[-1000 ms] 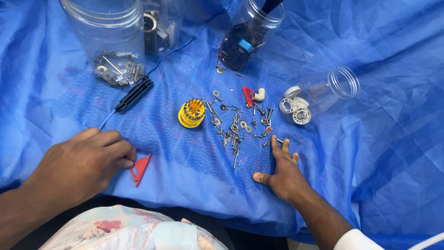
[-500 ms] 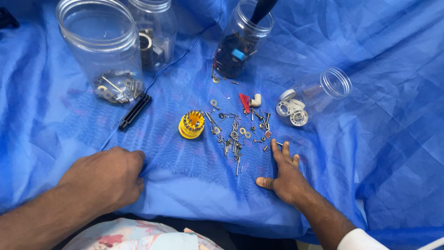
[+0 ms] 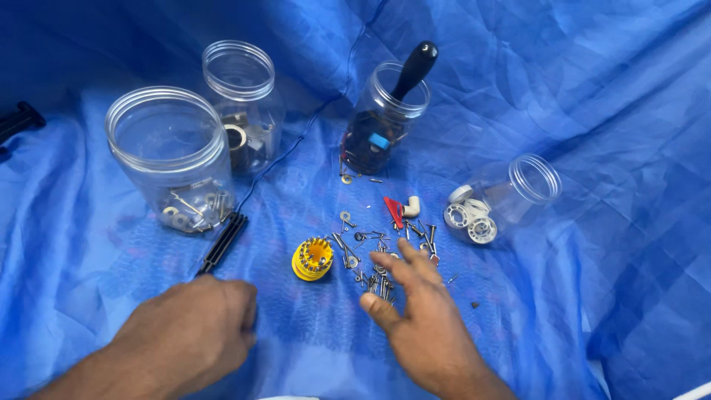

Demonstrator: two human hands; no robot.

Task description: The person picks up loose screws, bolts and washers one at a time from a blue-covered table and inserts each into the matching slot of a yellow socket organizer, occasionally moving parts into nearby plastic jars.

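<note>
While the left hand (image 3: 194,333) is rested loosely curled and empty on the blue cloth (image 3: 592,244) over the desk, the right hand (image 3: 418,311) is spread open-fingered over the scattered screws and washers (image 3: 370,252), just beside the yellow bit holder (image 3: 312,258). One small piece is best pinched singly between thumb and forefinger. The jars (image 3: 174,159) beyond should be left undisturbed.

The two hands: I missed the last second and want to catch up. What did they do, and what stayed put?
The right hand slid from the pile's edge up onto the loose screws, fingers spread. The left hand closed over the small red piece, now out of sight, and rests as a loose fist. The yellow bit holder, black tool and jars lie unchanged.
</note>
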